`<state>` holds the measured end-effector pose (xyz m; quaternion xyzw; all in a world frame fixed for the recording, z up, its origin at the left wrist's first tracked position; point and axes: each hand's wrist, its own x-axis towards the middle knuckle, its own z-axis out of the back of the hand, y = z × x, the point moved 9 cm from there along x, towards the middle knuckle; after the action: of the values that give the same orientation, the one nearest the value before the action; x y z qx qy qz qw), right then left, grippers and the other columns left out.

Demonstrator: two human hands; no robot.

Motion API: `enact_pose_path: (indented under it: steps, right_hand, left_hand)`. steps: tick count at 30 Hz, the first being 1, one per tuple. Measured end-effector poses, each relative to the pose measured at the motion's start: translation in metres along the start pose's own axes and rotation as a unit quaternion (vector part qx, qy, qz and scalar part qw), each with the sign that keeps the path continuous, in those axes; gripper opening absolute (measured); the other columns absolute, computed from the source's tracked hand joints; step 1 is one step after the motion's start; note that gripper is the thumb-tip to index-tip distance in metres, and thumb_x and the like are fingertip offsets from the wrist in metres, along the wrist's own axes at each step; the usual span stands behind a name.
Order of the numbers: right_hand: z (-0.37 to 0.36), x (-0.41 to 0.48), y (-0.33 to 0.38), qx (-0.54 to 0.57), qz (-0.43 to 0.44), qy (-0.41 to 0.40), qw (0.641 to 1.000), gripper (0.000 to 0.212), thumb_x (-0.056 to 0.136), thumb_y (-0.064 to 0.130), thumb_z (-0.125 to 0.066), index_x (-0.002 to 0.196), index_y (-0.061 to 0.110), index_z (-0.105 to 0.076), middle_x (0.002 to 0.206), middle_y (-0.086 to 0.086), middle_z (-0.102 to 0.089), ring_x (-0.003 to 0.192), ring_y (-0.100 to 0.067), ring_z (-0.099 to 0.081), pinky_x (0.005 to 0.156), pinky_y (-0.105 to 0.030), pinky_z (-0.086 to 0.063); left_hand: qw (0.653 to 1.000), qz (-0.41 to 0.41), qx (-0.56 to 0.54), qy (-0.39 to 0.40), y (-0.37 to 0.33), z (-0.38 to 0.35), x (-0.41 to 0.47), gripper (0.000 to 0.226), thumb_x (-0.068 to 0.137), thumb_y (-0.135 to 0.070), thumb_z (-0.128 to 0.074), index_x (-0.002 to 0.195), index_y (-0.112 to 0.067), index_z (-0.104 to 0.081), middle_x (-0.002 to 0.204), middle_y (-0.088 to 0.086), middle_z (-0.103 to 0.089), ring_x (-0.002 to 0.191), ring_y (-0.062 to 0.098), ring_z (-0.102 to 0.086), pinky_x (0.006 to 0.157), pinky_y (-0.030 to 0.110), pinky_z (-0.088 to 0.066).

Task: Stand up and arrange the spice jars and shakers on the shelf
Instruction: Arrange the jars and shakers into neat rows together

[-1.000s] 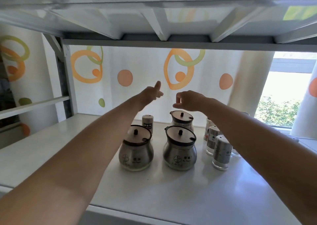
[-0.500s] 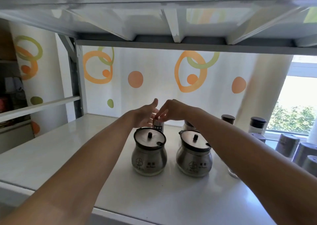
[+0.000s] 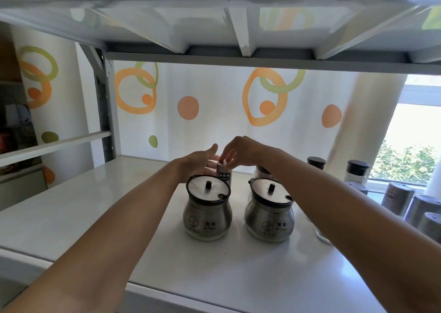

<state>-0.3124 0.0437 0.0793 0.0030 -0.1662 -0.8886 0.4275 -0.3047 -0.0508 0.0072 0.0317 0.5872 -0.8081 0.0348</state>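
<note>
Mid-arranging, I reckon: my R hand [image 3: 241, 151] pinches the cap of the small shaker [image 3: 224, 176], which stands upright at the back behind the left steel jar [image 3: 207, 213]. L hand [image 3: 198, 163] is beside it, fingers straight and together, contact unclear. Next prob. needs a lift clear of the jar lids, then lining it up w/ the others. Glossy white shelf [image 3: 71, 217]; circle-print curtain [image 3: 214, 102], window [image 3: 410, 145] at right.

Ring-patterned white curtain [image 3: 214, 126], sunlit window [image 3: 415, 133] at right, grey upright post [image 3: 105, 109]

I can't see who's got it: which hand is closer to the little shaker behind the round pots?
Right. The right hand pinches the little shaker on top; the left hand is open just left of it.
</note>
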Motion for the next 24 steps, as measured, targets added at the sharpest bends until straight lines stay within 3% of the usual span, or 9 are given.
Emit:
enact_pose_path:
  steps: [3, 7, 9, 12, 15, 19, 24]
  right_hand:
    - [0.0, -0.002, -0.001, 0.006, 0.0, -0.002, 1.0, 0.023, 0.076, 0.019, -0.071, 0.099, 0.022, -0.072, 0.101, -0.004, -0.073, 0.099, -0.018, -0.066, 0.094, -0.041, -0.051]
    - [0.0, -0.004, -0.003, 0.011, -0.008, 0.002, 1.0, 0.023, 0.077, 0.018, -0.07, 0.1, 0.018, -0.07, 0.106, -0.004, -0.072, 0.093, -0.015, -0.064, 0.092, -0.039, -0.051]
    - [-0.001, -0.005, -0.005, 0.015, -0.013, -0.001, 1.0, 0.024, 0.078, 0.024, -0.07, 0.101, 0.017, -0.068, 0.105, -0.003, -0.072, 0.094, -0.015, -0.064, 0.091, -0.035, -0.05]
    - [-0.002, -0.006, -0.006, 0.008, -0.015, -0.013, 1.0, 0.029, 0.078, 0.033, -0.071, 0.102, 0.016, -0.068, 0.104, -0.001, -0.071, 0.097, -0.014, -0.064, 0.09, -0.033, -0.051]
    - [-0.002, -0.005, -0.005, 0.013, -0.016, -0.013, 1.0, 0.033, 0.079, 0.029, -0.071, 0.107, 0.012, -0.065, 0.107, -0.004, -0.07, 0.095, -0.016, -0.063, 0.093, -0.035, -0.05]
    - [0.001, -0.006, -0.005, 0.042, -0.014, -0.017, 0.999, 0.038, 0.077, 0.02, -0.073, 0.112, 0.01, -0.06, 0.11, -0.009, -0.069, 0.088, -0.014, -0.06, 0.092, -0.033, -0.049]
    - [0.028, -0.013, 0.0, 0.109, 0.001, -0.067, 0.992, 0.051, 0.076, 0.015, -0.074, 0.122, 0.011, -0.054, 0.11, -0.013, -0.067, 0.087, -0.016, -0.059, 0.08, -0.025, -0.048]
  left_hand:
    - [0.998, -0.003, 0.065, 0.003, -0.002, -0.003, -0.013, 0.058, 0.097, -0.054, -0.026, 0.123, -0.012, -0.056, 0.12, 0.004, -0.063, 0.111, 0.019, -0.058, 0.103, 0.033, -0.039]
    - [0.997, -0.009, 0.079, 0.009, -0.004, -0.009, -0.018, 0.042, 0.095, -0.052, -0.038, 0.106, -0.02, -0.064, 0.109, -0.003, -0.066, 0.106, 0.012, -0.06, 0.103, 0.032, -0.041]
    - [0.994, -0.032, 0.106, 0.009, -0.008, -0.01, -0.018, 0.029, 0.091, -0.044, -0.053, 0.101, -0.02, -0.067, 0.103, -0.004, -0.067, 0.101, 0.01, -0.061, 0.093, 0.026, -0.046]
    - [0.985, -0.071, 0.155, -0.027, -0.017, -0.006, -0.016, 0.016, 0.085, -0.033, -0.066, 0.08, -0.018, -0.067, 0.075, -0.007, -0.061, 0.072, 0.001, -0.058, 0.069, 0.014, -0.043]
    - [0.986, -0.084, 0.142, -0.037, -0.021, -0.002, -0.014, 0.01, 0.084, -0.017, -0.07, 0.092, -0.012, -0.071, 0.075, -0.006, -0.064, 0.067, -0.005, -0.061, 0.062, 0.005, -0.045]
    - [0.987, -0.098, 0.116, -0.058, -0.029, -0.001, -0.019, 0.025, 0.08, 0.002, -0.069, 0.105, -0.002, -0.069, 0.08, 0.001, -0.068, 0.073, 0.004, -0.064, 0.069, 0.01, -0.053]
    - [0.988, -0.111, 0.074, -0.084, -0.058, 0.002, -0.033, 0.027, 0.08, 0.002, -0.069, 0.106, 0.0, -0.066, 0.087, 0.006, -0.069, 0.081, 0.015, -0.066, 0.077, 0.027, -0.057]
